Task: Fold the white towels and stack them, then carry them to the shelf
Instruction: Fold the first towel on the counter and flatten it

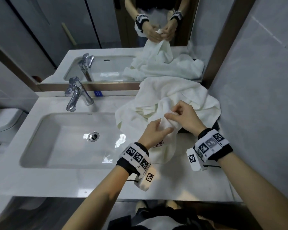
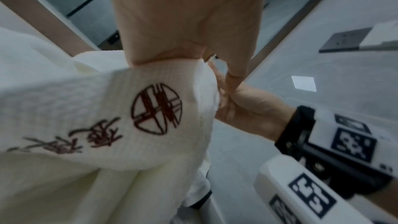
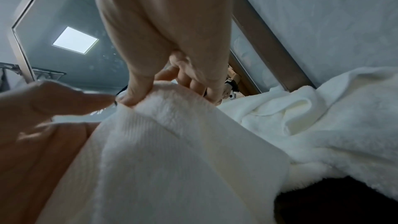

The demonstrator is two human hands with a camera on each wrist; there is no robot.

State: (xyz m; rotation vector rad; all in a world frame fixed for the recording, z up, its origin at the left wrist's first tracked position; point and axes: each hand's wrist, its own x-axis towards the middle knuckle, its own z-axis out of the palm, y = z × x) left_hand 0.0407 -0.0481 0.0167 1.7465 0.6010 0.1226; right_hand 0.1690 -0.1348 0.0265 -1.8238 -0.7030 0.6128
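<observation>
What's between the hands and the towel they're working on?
Nothing visible. The left hand and right hand both already grip the white towel directly, above the counter beside the sink.

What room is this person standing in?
Most likely a bathroom, maybe a hotel's: there is a sink with a chrome tap, a big mirror behind, and white towels heaped beside it.

The light is cool, even and fairly dim, coming from a square ceiling panel (image 3: 75, 40) seen at ten o'clock in the right wrist view. Bright glare patches sit on the sink basin (image 1: 120, 140). The head view bends straight lines toward its edges. Both wrist views are soft, with motion blur on the embroidered towel (image 2: 107, 125) and nearest fingers (image 3: 64, 98).
</observation>
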